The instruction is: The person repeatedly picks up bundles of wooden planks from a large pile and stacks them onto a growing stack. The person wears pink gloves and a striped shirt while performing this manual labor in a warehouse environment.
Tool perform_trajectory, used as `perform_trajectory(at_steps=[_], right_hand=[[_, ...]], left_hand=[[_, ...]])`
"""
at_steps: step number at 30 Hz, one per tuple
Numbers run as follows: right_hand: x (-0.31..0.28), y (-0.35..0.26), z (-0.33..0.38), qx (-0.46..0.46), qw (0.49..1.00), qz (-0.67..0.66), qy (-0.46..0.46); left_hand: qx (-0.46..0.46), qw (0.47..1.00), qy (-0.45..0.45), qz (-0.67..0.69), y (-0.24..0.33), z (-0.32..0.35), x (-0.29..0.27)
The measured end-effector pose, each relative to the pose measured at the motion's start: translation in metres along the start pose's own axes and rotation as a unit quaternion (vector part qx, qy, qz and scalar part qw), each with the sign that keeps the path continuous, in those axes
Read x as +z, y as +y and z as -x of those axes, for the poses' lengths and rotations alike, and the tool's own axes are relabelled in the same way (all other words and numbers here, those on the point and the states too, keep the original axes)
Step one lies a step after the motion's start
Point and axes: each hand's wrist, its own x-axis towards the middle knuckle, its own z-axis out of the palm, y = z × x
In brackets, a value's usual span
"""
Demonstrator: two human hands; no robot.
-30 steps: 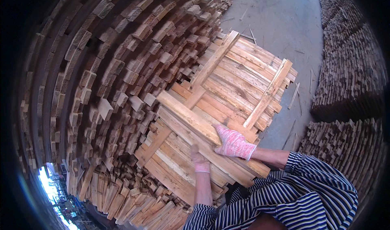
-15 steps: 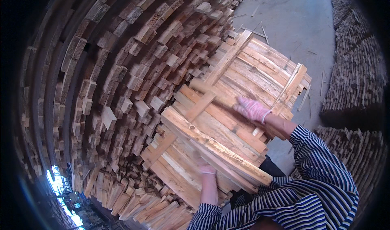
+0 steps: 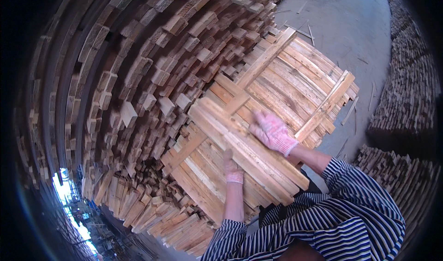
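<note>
Several wooden boards [image 3: 244,143] lie side by side in a slanting bundle in front of me, resting on slatted panels. My right hand [image 3: 273,131], in a pink-and-white glove, rests on the far side of this bundle with its fingers bent over a board's edge. My left hand [image 3: 232,168], also gloved, is against the bundle's near side with its thumb or a finger stretched up; the tips are blurred. Under the left hand is a slatted wooden panel [image 3: 191,169] with a crosspiece. Beyond the right hand lies another slatted panel [image 3: 288,83] with two crosspieces.
A tall stack of sawn boards [image 3: 159,76], its ends jutting out unevenly, rises along the left. Loose wood pieces [image 3: 152,217] are heaped at the lower left. More stacked wood [image 3: 410,86] lines the right, across a grey floor [image 3: 341,26] with scattered slivers.
My right hand has moved left and nearer, and a loose board by it now lies against the bundle. My left hand has risen slightly along the bundle's near side.
</note>
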Motion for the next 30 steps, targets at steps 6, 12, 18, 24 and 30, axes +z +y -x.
perform_trajectory(at_steps=[6, 12, 18, 24, 30], right_hand=[[0.008, 0.05, 0.038, -0.055, 0.966, -0.253, -0.015], [-0.038, 0.12, -0.014, -0.082, 0.982, -0.051, 0.165], [0.002, 0.127, -0.052, -0.08, 0.991, 0.015, 0.102], [-0.007, 0.057, 0.025, -0.068, 0.992, -0.089, 0.059], [-0.01, 0.091, 0.017, -0.067, 0.952, -0.298, 0.019]], left_hand=[[-0.063, 0.996, -0.046, 0.032, -0.018, -0.008, 0.077], [-0.111, 0.99, -0.083, 0.023, -0.031, -0.027, 0.068], [-0.144, 0.987, -0.044, 0.061, -0.031, -0.033, 0.06], [-0.134, 0.99, -0.034, 0.028, -0.028, -0.031, 0.102], [-0.088, 0.995, -0.054, -0.005, -0.032, -0.035, 0.109]])
